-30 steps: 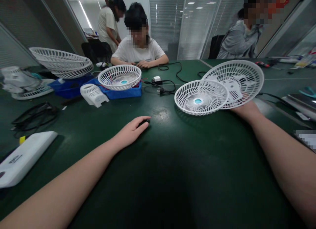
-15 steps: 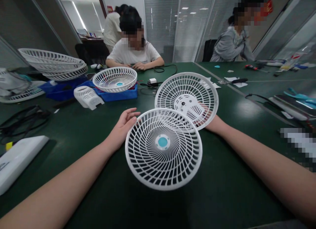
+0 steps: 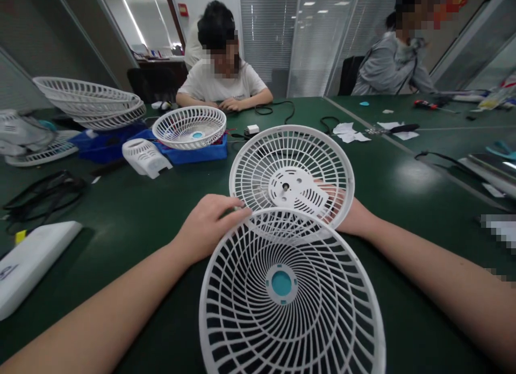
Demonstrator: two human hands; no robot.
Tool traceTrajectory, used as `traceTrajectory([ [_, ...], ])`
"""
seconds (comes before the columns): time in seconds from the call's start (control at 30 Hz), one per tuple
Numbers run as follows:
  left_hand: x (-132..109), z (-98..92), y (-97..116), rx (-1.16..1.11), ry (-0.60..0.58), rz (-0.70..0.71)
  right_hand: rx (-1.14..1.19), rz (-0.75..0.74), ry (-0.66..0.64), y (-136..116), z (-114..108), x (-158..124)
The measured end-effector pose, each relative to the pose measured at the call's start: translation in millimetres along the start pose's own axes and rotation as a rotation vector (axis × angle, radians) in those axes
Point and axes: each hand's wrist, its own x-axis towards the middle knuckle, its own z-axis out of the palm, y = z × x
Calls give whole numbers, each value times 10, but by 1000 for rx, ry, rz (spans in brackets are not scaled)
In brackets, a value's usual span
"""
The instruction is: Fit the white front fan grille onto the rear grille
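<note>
As two round white plastic fan guards come into the middle of the dark green worktop, seen from the head view, both hands can work on them; a second ago they were at right, well apart from the left hand. That hand's thumb and fingers now meet the far-left rim of the near guard; whether they pinch it cannot be told. The right hand grips the far guard from behind, fingers spread and visible through its slats. The near guard, swirl-ribbed with a turquoise centre, overlaps the tilted far one, whose slotted plate carries a short shaft.
</note>
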Motion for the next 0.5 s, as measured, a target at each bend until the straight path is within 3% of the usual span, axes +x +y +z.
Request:
traceTrajectory([
  [0.1, 42, -13, 73, 24, -106, 188, 37, -10, 21, -12, -13, 19],
  [0.27, 131, -68, 193, 58, -167, 334, 40, -41, 13, -63, -47, 69],
  [0.37, 127, -45, 185, -3, -235, 304, 29, -59, 25, -69, -48, 80],
  [0.5, 86, 39, 110, -253, -321, 185, 31, -89, 59, -91, -44, 112],
])
